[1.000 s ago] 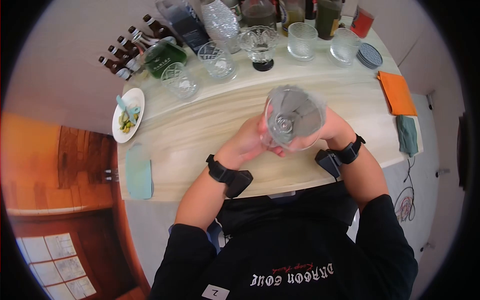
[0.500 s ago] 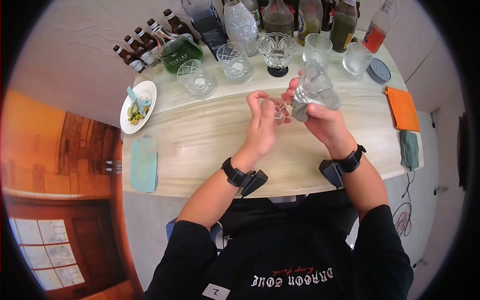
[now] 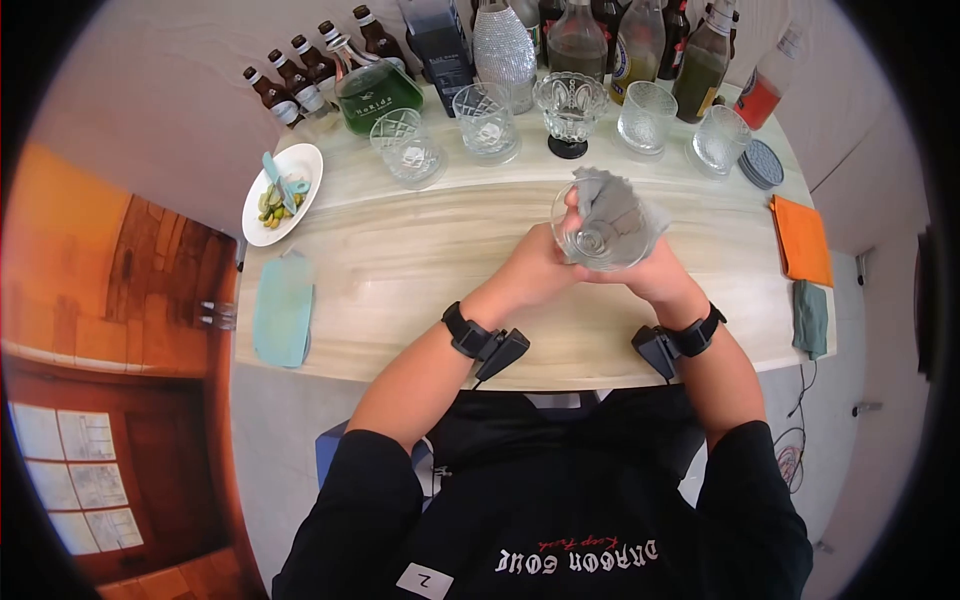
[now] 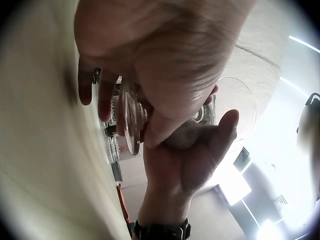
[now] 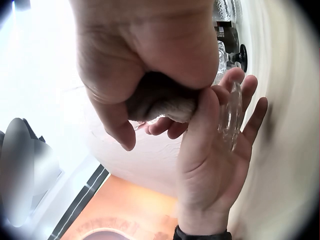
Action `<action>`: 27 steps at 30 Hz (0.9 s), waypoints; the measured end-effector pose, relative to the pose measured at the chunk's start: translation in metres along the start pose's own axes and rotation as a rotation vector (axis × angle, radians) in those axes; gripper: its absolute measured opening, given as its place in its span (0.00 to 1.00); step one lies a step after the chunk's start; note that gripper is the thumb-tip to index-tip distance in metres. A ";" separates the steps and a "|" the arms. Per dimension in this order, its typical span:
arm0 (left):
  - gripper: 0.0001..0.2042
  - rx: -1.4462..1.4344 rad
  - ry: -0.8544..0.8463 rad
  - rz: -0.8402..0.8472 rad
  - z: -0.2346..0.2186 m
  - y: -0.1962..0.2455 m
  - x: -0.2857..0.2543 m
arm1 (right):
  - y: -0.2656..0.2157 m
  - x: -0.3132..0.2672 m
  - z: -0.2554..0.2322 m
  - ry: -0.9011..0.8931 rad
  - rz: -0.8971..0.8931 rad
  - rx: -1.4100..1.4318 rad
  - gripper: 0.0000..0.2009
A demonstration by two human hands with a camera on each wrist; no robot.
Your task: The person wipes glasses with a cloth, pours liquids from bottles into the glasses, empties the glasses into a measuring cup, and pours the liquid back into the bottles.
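Note:
A clear stemmed glass (image 3: 568,240) is held above the table, its bowl opening toward the head camera. My left hand (image 3: 535,268) pinches the stem low down; in the left wrist view the round foot (image 4: 131,122) shows beside its fingers. My right hand (image 3: 662,278) grips a grey cloth (image 3: 608,205) bunched against the bowl. In the right wrist view the cloth (image 5: 172,107) lies inside the curl of that hand, while the left hand (image 5: 212,160) is close beside it, fingers spread around the foot. The right fingertips are partly hidden behind glass and cloth.
Cut-glass tumblers (image 3: 408,150) and a black-footed goblet (image 3: 572,110) line the back, with several bottles (image 3: 505,55) behind. A plate of garnishes (image 3: 305,165) and a pale teal cloth (image 3: 283,315) lie left. Dark coasters (image 3: 762,165), an orange cloth (image 3: 800,240) and a green cloth (image 3: 810,318) lie right.
The glass was tilted half a second ago, its foot toward the left hand; its mouth has turned up toward the head camera. The hands have drawn closer together. The head view has shifted slightly.

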State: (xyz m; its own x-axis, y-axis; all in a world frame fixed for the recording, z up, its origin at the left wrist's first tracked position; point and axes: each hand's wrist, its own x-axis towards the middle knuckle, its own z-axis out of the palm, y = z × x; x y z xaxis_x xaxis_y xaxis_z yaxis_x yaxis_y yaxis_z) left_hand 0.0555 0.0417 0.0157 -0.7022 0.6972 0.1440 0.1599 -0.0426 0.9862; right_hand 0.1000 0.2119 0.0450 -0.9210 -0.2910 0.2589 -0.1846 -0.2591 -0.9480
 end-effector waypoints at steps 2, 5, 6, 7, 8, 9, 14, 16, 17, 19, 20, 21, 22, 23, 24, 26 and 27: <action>0.23 0.139 -0.056 -0.035 -0.004 0.003 0.001 | -0.005 0.000 0.005 0.012 -0.017 -0.067 0.34; 0.22 0.075 0.001 0.049 -0.002 -0.008 0.000 | -0.004 0.000 0.007 0.048 -0.018 -0.187 0.32; 0.22 0.071 0.014 0.062 -0.002 -0.011 0.000 | -0.003 0.001 0.007 0.068 -0.010 -0.266 0.30; 0.22 0.058 0.036 0.104 -0.002 -0.009 0.000 | -0.004 0.002 0.007 0.086 -0.005 -0.346 0.28; 0.22 0.045 0.059 0.147 -0.002 -0.007 0.000 | -0.006 0.001 0.007 0.069 -0.008 -0.358 0.28; 0.22 0.043 0.075 0.162 -0.001 -0.006 -0.001 | -0.008 0.001 0.007 0.054 -0.068 -0.476 0.24; 0.11 0.286 0.002 0.137 -0.015 -0.036 0.011 | -0.014 0.020 -0.029 -0.058 -0.276 -1.023 0.15; 0.09 0.282 0.107 0.135 -0.013 -0.034 0.013 | -0.025 0.016 -0.041 0.056 0.014 -1.285 0.14; 0.10 0.283 0.193 0.114 -0.012 -0.030 0.013 | -0.028 0.015 -0.046 0.088 0.172 -1.323 0.16; 0.12 0.189 0.224 0.197 -0.013 -0.036 0.015 | -0.026 0.009 -0.053 0.094 0.238 -1.372 0.19; 0.15 0.110 0.246 0.262 -0.014 -0.040 0.016 | -0.022 0.006 -0.058 0.108 0.304 -1.397 0.22; 0.15 0.095 0.251 0.278 -0.014 -0.045 0.019 | -0.013 0.002 -0.074 0.086 0.405 -1.485 0.34; 0.15 0.087 0.247 0.197 -0.016 -0.046 0.020 | -0.021 -0.002 -0.078 0.080 0.403 -1.506 0.34; 0.15 0.080 0.246 0.114 -0.017 -0.046 0.022 | -0.030 -0.004 -0.079 0.006 0.345 -1.415 0.38; 0.15 0.069 0.263 0.125 -0.018 -0.047 0.023 | -0.039 -0.003 -0.082 -0.073 0.289 -1.321 0.42; 0.05 0.049 0.241 0.124 -0.021 -0.040 0.016 | -0.068 0.004 -0.097 -0.156 0.295 -1.270 0.46; 0.05 0.043 0.260 0.126 -0.023 -0.042 0.015 | -0.081 0.012 -0.098 -0.074 0.262 -1.278 0.43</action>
State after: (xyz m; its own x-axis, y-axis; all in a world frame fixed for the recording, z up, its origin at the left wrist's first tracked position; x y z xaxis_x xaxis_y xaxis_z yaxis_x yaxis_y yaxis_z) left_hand 0.0223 0.0374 -0.0216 -0.8285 0.4809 0.2870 0.2827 -0.0833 0.9556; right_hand 0.0703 0.3191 0.1065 -0.9658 -0.2590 0.0117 -0.2345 0.8532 -0.4658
